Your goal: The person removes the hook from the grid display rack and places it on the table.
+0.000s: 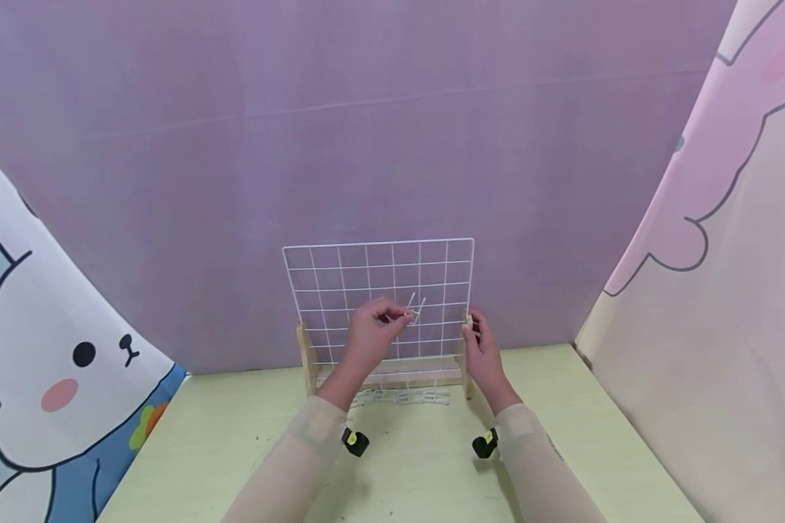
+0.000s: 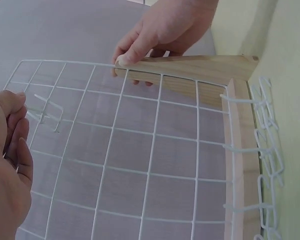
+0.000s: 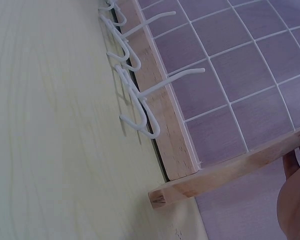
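A white wire grid panel (image 1: 379,243) stands upright in a wooden stand (image 1: 306,356). My left hand (image 1: 374,338) pinches a small white double-pronged wire hook (image 1: 419,308) between thumb and fingertips, in front of the grid's middle. In the left wrist view the prongs of that hook (image 2: 49,102) overlap the mesh; the pinched end is hidden by the fingers. My right hand (image 1: 484,356) grips the top of the stand's right wooden side piece (image 2: 190,65), thumb on the near face, right beside the grid's edge.
Several more white wire hooks (image 3: 140,100) lie in a row on the pale table (image 1: 248,421), along the front foot of the stand. A purple cloth backdrop (image 1: 392,145) rises behind it. Printed cartoon cloths (image 1: 26,349) flank both sides.
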`<act>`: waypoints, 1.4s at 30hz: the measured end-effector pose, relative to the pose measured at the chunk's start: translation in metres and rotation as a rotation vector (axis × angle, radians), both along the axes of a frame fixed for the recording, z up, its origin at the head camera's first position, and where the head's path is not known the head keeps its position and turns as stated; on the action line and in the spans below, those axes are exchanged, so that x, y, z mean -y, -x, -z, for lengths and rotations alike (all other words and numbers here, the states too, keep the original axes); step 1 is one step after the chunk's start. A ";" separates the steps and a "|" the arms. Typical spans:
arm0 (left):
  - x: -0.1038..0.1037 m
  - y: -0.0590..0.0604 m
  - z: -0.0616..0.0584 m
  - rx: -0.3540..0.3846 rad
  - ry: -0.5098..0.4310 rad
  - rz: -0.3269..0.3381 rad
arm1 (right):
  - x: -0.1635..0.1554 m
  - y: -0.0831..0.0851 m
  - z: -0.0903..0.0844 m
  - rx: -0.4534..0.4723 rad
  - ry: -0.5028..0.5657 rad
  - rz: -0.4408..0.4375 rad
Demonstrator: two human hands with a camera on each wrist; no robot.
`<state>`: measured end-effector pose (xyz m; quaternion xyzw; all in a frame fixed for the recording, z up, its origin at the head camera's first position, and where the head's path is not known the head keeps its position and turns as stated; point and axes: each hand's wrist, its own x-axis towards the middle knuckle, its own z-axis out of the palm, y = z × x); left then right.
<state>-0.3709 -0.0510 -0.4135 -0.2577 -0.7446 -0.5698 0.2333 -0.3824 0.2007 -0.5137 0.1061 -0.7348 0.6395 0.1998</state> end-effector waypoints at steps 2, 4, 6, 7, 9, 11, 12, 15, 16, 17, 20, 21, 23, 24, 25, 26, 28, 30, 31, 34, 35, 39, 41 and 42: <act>0.002 -0.001 0.001 0.002 -0.002 0.010 | -0.001 0.006 0.007 0.003 0.009 0.006; 0.004 -0.002 0.003 0.007 0.001 0.015 | -0.003 0.012 0.014 -0.006 0.005 0.012; 0.006 -0.003 0.005 0.009 0.008 0.018 | -0.004 0.015 0.017 -0.018 -0.003 0.016; 0.007 -0.004 0.006 0.011 0.010 0.021 | -0.004 0.015 0.018 -0.025 -0.005 0.015; 0.008 -0.005 0.008 0.015 0.019 0.022 | -0.005 0.016 0.019 -0.034 -0.011 0.013; 0.010 -0.006 0.009 0.018 0.028 0.021 | -0.005 0.016 0.019 -0.034 -0.018 0.017; 0.011 -0.007 0.010 0.018 0.034 0.020 | -0.005 0.016 0.019 -0.030 -0.022 0.021; 0.013 -0.009 0.012 0.025 0.057 0.013 | -0.005 0.016 0.019 -0.021 -0.032 0.027; 0.014 -0.009 0.013 0.029 0.062 0.011 | -0.005 0.016 0.019 -0.020 -0.034 0.028; 0.015 -0.009 0.014 0.038 0.069 0.008 | -0.005 0.016 0.019 -0.019 -0.037 0.031; 0.018 -0.011 0.017 0.063 0.082 0.005 | -0.006 0.016 0.019 -0.022 -0.038 0.030; 0.019 -0.011 0.018 0.073 0.086 0.003 | -0.006 0.016 0.018 -0.024 -0.038 0.031; 0.021 -0.012 0.021 0.082 0.089 0.006 | -0.006 0.015 0.018 -0.026 -0.038 0.031; 0.022 -0.012 0.023 0.080 0.091 0.008 | -0.005 0.014 0.017 -0.024 -0.036 0.030; 0.023 -0.012 0.024 0.080 0.091 0.010 | -0.005 0.014 0.017 -0.023 -0.034 0.030; 0.025 -0.012 0.025 0.082 0.093 0.011 | -0.005 0.014 0.017 -0.021 -0.032 0.029; 0.027 -0.013 0.028 0.083 0.094 0.015 | -0.005 0.013 0.016 -0.013 -0.027 0.026; 0.029 -0.014 0.029 0.096 0.103 0.004 | -0.005 0.013 0.016 -0.014 -0.020 0.023; 0.030 -0.014 0.030 0.107 0.107 0.001 | -0.005 0.014 0.016 -0.020 -0.020 0.020; 0.034 -0.016 0.032 0.144 0.123 -0.013 | -0.006 0.015 0.018 -0.042 -0.020 0.015; 0.035 -0.016 0.033 0.151 0.127 -0.013 | -0.006 0.016 0.019 -0.051 -0.019 0.016; 0.039 -0.019 0.037 0.167 0.135 0.006 | -0.006 0.017 0.020 -0.056 -0.014 0.015; 0.041 -0.020 0.040 0.170 0.142 0.018 | -0.005 0.016 0.019 -0.050 -0.002 0.008; 0.042 -0.021 0.041 0.177 0.151 0.019 | -0.005 0.016 0.017 -0.043 0.003 0.002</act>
